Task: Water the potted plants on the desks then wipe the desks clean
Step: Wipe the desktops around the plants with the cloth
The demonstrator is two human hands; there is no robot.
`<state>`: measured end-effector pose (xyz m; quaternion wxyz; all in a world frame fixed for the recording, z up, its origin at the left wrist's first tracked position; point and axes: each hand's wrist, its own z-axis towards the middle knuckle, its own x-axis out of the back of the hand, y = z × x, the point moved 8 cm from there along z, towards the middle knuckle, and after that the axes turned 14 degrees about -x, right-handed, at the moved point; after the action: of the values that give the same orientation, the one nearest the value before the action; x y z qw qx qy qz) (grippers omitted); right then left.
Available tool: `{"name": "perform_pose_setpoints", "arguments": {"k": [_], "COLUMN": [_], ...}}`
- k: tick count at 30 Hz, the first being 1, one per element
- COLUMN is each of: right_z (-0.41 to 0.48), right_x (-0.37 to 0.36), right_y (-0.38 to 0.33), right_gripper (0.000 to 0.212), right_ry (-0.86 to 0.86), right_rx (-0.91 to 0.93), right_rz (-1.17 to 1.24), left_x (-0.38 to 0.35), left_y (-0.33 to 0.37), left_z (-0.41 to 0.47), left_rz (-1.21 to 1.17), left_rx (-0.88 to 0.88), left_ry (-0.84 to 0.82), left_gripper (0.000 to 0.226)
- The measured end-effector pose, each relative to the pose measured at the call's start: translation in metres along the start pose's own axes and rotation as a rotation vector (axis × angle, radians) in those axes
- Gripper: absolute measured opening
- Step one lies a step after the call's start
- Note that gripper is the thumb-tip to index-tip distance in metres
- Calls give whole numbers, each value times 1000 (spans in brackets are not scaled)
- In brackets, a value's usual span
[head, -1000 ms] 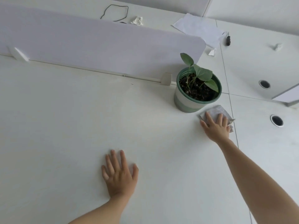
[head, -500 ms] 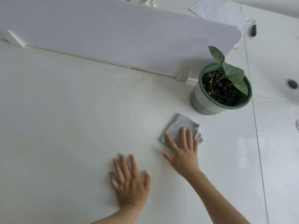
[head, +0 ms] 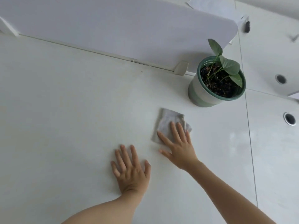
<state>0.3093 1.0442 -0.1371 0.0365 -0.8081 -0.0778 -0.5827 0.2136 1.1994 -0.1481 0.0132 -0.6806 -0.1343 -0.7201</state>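
Observation:
A grey folded cloth [head: 166, 121] lies flat on the white desk [head: 72, 118], a little in front and left of the potted plant [head: 216, 81]. My right hand [head: 178, 144] presses on the cloth's near part with straight, spread fingers. Flat on the bare desk to the left of it lies my left hand [head: 131, 170], fingers spread, holding nothing. The plant has a few green leaves in dark soil, in a pale pot with a green rim, standing near the desk's back right corner.
A white divider panel [head: 121, 28] runs along the desk's back edge, held by a small clip [head: 181, 68]. Right of a seam lies a neighbouring desk with two round cable holes [head: 289, 118]. Papers [head: 213, 5] and a small dark object [head: 247, 26] lie behind the divider.
My right hand slid the cloth from beside the pot leftward and toward me across the desk, then stayed about there. My left hand has stayed flat on the desk.

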Motion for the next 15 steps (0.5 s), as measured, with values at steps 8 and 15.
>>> {"name": "perform_pose_setpoints", "arguments": {"k": [8,15], "right_z": [-50,-46], "right_x": [3,8], "right_y": [200,104], "right_gripper": [59,52], "right_ry": [-2,21], "right_rx": [-973,-950], "right_rz": [327,475], "left_x": [2,3], "left_y": [2,4], "left_z": [3,5], "left_rz": [-35,-91], "left_rx": [-12,-31], "left_ry": [-30,-65], "left_gripper": [63,63]}}
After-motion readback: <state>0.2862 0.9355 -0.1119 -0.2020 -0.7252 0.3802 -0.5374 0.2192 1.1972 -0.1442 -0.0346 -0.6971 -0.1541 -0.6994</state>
